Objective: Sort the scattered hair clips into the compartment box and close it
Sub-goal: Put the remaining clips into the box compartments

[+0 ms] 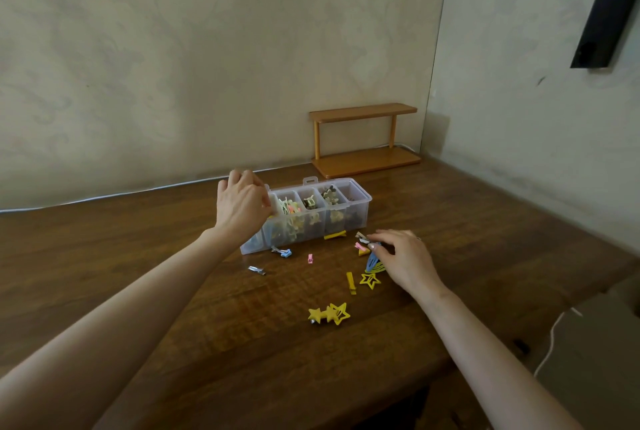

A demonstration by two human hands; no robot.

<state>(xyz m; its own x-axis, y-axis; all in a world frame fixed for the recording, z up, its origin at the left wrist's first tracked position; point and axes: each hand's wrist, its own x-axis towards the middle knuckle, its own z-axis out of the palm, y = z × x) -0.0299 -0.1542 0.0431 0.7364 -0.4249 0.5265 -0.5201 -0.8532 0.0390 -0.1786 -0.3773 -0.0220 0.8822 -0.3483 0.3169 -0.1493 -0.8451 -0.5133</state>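
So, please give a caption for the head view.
Left hand over the compartment box, right hand on scattered hair clips.

Clear plastic box [346, 218] on glossy wooden table [173, 256], near wooden shelf [363, 138]

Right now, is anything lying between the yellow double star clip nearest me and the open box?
Nothing blocks it. Only a small pink clip lies flat on the table between the double star clip and the compartment box, whose top is open. The left hand hovers over the box's left end, covering those compartments.
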